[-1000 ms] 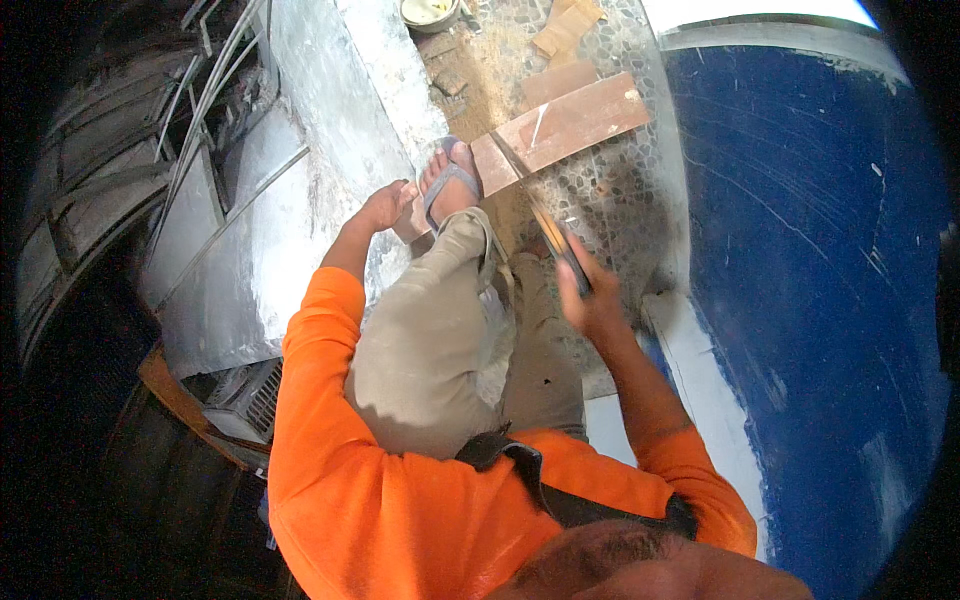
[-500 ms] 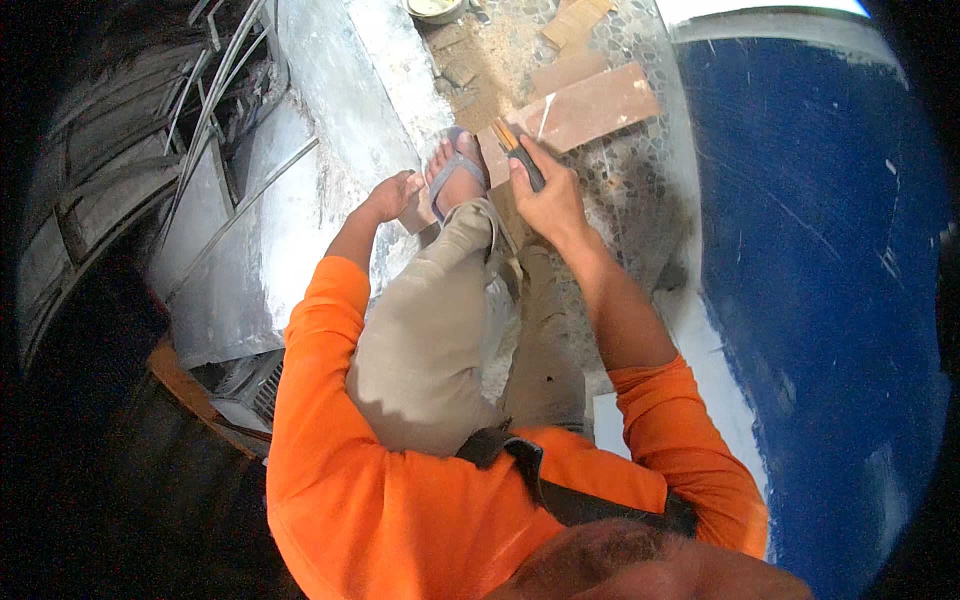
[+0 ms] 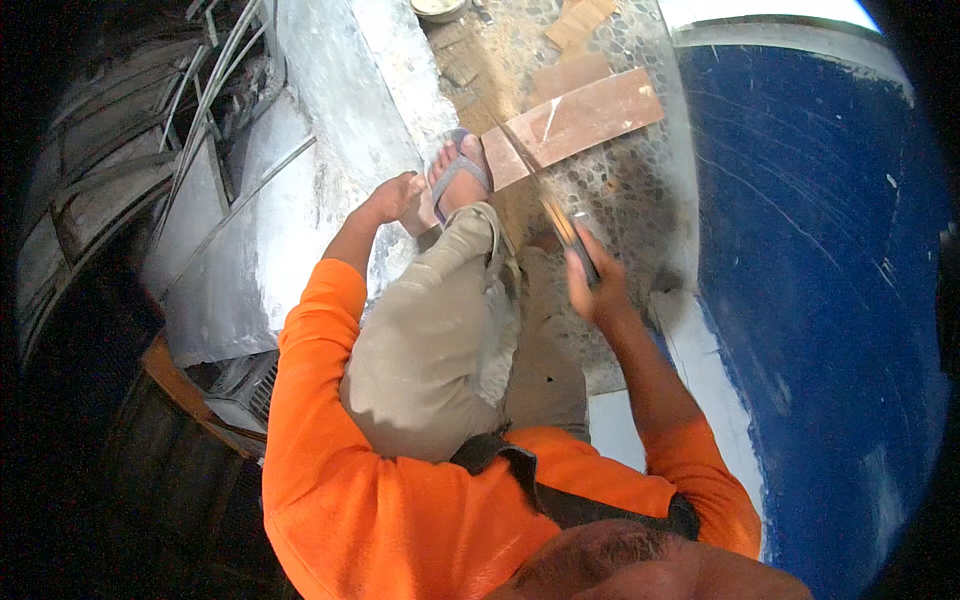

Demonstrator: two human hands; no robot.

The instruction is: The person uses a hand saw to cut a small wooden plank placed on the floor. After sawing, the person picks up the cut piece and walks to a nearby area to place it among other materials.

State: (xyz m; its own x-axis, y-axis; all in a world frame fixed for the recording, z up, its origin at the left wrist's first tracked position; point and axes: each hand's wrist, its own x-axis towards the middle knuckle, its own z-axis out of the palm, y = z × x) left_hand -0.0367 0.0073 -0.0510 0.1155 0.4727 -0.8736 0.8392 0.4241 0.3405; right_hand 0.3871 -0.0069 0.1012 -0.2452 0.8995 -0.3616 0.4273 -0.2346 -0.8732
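My right hand is closed on the black-and-orange handle of a saw, whose thin blade reaches across a pale reddish board and stands in a cut in it. My sandalled foot presses on the board just left of the blade. On the far side of that foot, my left hand grips the board's left end, which is partly hidden by the foot and fingers.
A white, plaster-streaked ledge and metal strips lie left. A bowl, cardboard scraps and sawdust rest on the pebbled floor. A large scuffed blue surface rises at right.
My right hand went forward onto the board half a second ago and is now drawn back toward me and to the right with the saw. My left hand and foot stay about where they were.
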